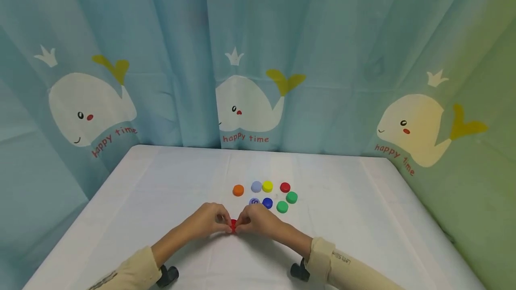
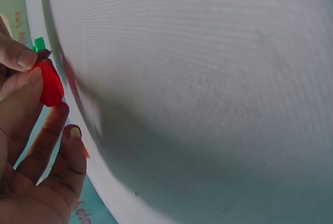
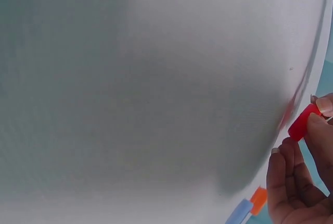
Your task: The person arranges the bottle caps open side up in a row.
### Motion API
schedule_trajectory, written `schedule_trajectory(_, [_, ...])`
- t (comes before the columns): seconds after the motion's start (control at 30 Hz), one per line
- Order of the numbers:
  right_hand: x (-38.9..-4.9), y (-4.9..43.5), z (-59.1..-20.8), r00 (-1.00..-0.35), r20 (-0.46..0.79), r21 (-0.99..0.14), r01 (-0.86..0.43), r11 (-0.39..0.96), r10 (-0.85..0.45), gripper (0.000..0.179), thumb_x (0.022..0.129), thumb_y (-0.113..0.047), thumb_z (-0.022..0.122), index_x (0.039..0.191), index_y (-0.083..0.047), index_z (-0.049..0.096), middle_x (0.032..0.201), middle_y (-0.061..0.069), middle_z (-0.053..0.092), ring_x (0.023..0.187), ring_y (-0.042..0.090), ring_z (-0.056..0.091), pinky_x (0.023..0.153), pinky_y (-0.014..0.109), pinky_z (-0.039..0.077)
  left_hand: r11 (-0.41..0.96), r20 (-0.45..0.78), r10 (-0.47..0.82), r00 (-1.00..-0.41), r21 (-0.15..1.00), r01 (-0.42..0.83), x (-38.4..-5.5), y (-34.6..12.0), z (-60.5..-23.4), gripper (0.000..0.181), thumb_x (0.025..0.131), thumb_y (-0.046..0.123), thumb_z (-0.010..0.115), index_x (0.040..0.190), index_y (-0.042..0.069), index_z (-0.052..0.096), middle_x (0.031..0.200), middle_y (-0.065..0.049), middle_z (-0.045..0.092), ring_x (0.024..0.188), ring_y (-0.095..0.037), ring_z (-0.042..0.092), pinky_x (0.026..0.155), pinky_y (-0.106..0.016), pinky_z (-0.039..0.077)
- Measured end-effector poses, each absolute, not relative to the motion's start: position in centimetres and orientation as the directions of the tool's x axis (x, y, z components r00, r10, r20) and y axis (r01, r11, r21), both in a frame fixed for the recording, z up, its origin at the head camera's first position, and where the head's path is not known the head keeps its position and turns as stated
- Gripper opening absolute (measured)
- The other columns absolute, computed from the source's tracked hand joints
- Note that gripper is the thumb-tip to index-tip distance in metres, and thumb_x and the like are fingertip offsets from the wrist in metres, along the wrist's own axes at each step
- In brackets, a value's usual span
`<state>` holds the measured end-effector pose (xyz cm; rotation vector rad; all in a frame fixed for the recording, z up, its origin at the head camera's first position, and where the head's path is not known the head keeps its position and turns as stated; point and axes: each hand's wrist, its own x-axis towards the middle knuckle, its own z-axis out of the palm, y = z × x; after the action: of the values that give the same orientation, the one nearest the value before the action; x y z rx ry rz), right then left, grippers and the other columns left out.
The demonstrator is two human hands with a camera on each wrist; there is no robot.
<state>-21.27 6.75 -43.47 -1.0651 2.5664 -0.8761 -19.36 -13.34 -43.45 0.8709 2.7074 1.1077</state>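
A small red bottle cap (image 1: 233, 225) is pinched between both hands, low over the near middle of the table. My left hand (image 1: 209, 219) grips its left side with thumb and fingertips. On the opposite side, my right hand (image 1: 258, 218) pinches it too. The left wrist view shows the red cap (image 2: 51, 82) edge-on, with a thumb pressed on its face. Seen from the right wrist, the cap (image 3: 303, 123) sits between thumb and fingertips, while the other fingers lie loosely bent.
Beyond the hands lie an orange cap (image 1: 238, 190), a yellow cap (image 1: 268, 186), a second red cap (image 1: 285, 187), a blue cap (image 1: 267, 203), two green caps (image 1: 282, 206) and two lavender caps (image 1: 256, 186). A whale-print curtain (image 1: 173, 57) hangs behind the white table (image 1: 161, 178).
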Motion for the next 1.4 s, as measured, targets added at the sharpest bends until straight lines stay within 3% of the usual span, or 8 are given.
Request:
schedule_trajectory(0.67, [-21.1, 7.0, -43.4, -0.676, 0.013, -0.617, -0.585, 0.526, -0.737, 0.006, 0.08, -0.009, 0.075, 0.086, -0.009, 0.073, 0.076, -0.011, 0.066, 0.068, -0.003, 0.055, 0.065, 0.012, 0.047, 0.564, 0.106, 0.573, -0.813, 0.669, 0.484, -19.2, -13.4, -43.8, 0.011, 0.074, 0.01, 0.08, 0.076, 0.013, 0.07, 0.072, 0.015, 0.059, 0.069, -0.004, 0.051, 0.064, -0.024, 0.045])
schedule_trajectory(0.97, [-20.6, 6.4, -43.3, -0.718, -0.032, -0.647, -0.516, 0.561, -0.696, 0.02, 0.078, -0.009, 0.078, 0.085, -0.01, 0.06, 0.075, -0.011, 0.059, 0.069, 0.001, 0.054, 0.066, 0.012, 0.047, 0.579, 0.1, 0.554, -0.826, 0.667, 0.469, -18.7, -13.6, -43.8, 0.024, 0.073, 0.012, 0.081, 0.071, 0.015, 0.057, 0.069, 0.013, 0.053, 0.069, -0.008, 0.051, 0.062, -0.024, 0.043])
schedule_trajectory(1.23, [-21.7, 6.3, -42.3, -0.732, -0.077, -0.638, -0.486, 0.598, -0.677, 0.021, 0.081, -0.011, 0.074, 0.098, -0.005, 0.064, 0.082, -0.003, 0.067, 0.074, 0.003, 0.061, 0.065, 0.014, 0.048, 0.558, 0.08, 0.522, -0.849, 0.721, 0.411, -19.3, -14.3, -43.8, 0.019, 0.08, 0.02, 0.076, 0.083, 0.01, 0.06, 0.072, 0.009, 0.056, 0.066, -0.006, 0.051, 0.061, -0.023, 0.045])
schedule_trajectory(1.4, [-22.7, 6.6, -41.4, -0.764, -0.067, -0.609, -0.478, 0.633, -0.641, 0.022, 0.082, -0.014, 0.074, 0.101, -0.003, 0.067, 0.083, -0.001, 0.067, 0.074, 0.007, 0.06, 0.064, 0.015, 0.048, 0.57, 0.031, 0.525, -0.851, 0.73, 0.378, -20.1, -14.2, -43.4, 0.009, 0.086, 0.015, 0.069, 0.088, 0.007, 0.065, 0.074, 0.004, 0.062, 0.068, -0.01, 0.056, 0.063, -0.024, 0.047])
